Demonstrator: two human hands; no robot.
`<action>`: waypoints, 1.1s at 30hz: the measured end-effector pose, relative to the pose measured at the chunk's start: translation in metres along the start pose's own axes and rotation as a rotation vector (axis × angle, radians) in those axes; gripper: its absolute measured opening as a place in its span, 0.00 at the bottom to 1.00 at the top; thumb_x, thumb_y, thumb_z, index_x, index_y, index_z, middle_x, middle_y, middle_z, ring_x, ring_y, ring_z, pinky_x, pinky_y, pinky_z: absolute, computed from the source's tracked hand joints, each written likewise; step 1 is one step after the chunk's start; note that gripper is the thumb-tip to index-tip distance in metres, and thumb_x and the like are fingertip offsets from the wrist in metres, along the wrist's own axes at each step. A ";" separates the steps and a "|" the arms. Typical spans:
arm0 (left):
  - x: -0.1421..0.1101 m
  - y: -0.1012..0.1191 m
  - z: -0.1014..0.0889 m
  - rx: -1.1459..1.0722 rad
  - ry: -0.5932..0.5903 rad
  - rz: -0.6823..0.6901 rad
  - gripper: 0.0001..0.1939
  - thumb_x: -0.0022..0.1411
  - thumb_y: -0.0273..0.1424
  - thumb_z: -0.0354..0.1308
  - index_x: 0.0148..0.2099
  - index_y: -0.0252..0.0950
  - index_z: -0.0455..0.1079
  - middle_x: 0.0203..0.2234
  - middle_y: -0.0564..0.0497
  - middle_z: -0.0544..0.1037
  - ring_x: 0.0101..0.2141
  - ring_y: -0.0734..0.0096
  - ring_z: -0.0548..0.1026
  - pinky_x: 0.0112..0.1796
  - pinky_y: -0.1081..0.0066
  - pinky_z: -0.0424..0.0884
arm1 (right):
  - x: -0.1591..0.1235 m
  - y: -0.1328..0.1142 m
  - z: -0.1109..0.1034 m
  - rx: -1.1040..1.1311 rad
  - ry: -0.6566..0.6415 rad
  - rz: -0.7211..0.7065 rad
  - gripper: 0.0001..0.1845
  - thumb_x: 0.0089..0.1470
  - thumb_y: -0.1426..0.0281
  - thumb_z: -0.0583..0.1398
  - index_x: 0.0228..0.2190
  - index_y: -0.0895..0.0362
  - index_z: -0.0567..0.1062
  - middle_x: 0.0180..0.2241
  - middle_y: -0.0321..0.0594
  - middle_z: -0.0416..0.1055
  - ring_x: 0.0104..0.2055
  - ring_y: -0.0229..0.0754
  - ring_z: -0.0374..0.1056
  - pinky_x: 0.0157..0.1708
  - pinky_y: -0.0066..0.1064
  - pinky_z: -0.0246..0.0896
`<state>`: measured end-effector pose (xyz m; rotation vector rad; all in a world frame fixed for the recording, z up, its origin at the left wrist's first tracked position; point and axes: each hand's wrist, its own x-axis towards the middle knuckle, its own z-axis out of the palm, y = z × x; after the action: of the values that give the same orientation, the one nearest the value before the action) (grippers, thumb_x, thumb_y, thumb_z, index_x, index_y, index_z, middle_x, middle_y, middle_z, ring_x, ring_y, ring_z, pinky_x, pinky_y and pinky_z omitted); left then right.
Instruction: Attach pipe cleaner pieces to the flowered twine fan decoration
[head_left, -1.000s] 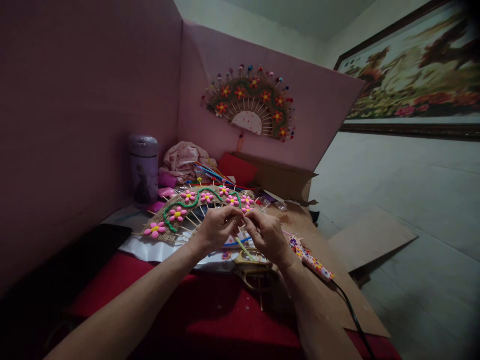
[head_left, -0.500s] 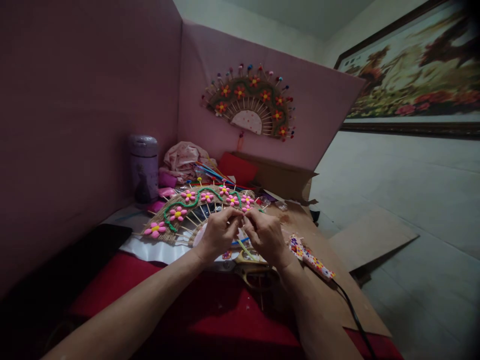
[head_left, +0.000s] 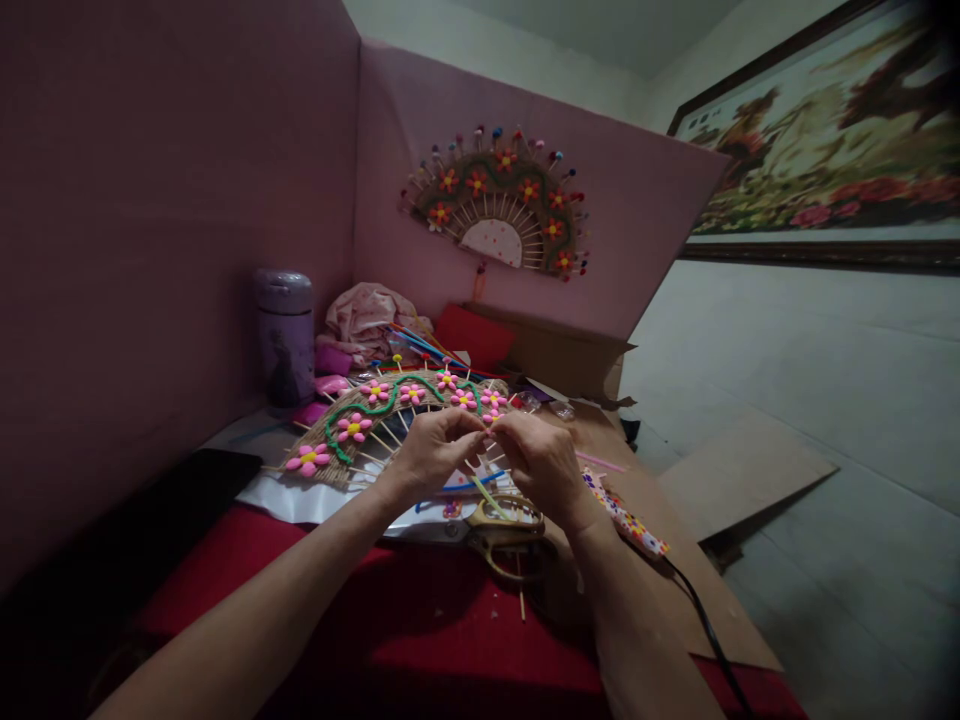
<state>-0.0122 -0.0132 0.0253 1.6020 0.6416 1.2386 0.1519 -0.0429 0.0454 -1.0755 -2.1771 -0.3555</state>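
Observation:
My left hand (head_left: 435, 452) and my right hand (head_left: 544, 465) meet fingertip to fingertip above a craft fan. Both pinch at a tiny pinkish bit (head_left: 489, 433), too small to name. The fan (head_left: 390, 390) lies beneath and behind them, with a twine band, pink flowers with yellow centres, a wavy green strip and thin sticks. Its right part is partly hidden by my hands. A thin pink strip (head_left: 601, 462) shows just right of my right hand; I cannot tell whether it is held. Scissors with gold handles (head_left: 506, 540) lie below my hands, beside a yellow-green strip (head_left: 486, 492).
A glue gun (head_left: 622, 518) with a flowered cover and black cord lies on cardboard (head_left: 705, 600) at right. A purple bottle (head_left: 286, 340), a pink cloth (head_left: 371, 318) and coloured pipe cleaners (head_left: 427, 345) stand behind. Another fan (head_left: 499, 195) hangs on the pink panel.
My hands have shifted slightly, with the left fingers lifted a bit. The thin pink strip now shows right of my right hand, and more of the blue strip and scissors is visible.

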 end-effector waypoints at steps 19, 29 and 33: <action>0.002 -0.006 0.004 -0.297 0.094 -0.071 0.13 0.50 0.37 0.61 0.28 0.31 0.65 0.18 0.57 0.69 0.12 0.83 0.63 0.12 0.77 0.62 | -0.001 -0.008 0.012 -0.092 -0.009 -0.011 0.06 0.56 0.74 0.52 0.31 0.57 0.69 0.30 0.41 0.69 0.33 0.40 0.64 0.33 0.29 0.54; 0.002 -0.002 0.003 -0.199 0.111 -0.107 0.13 0.50 0.37 0.60 0.30 0.32 0.65 0.18 0.57 0.68 0.12 0.83 0.62 0.10 0.79 0.61 | -0.001 -0.007 0.012 -0.182 -0.012 -0.019 0.09 0.59 0.73 0.50 0.32 0.57 0.70 0.30 0.41 0.69 0.34 0.39 0.63 0.31 0.28 0.51; 0.003 0.004 -0.001 -0.142 0.037 -0.158 0.10 0.50 0.34 0.59 0.30 0.30 0.67 0.18 0.54 0.70 0.15 0.80 0.64 0.11 0.78 0.63 | 0.000 -0.005 0.008 -0.188 -0.022 0.003 0.10 0.59 0.72 0.50 0.32 0.57 0.70 0.31 0.41 0.69 0.35 0.40 0.64 0.32 0.28 0.52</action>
<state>-0.0126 -0.0119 0.0297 1.3875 0.6748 1.1720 0.1441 -0.0422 0.0395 -1.1887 -2.1946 -0.5592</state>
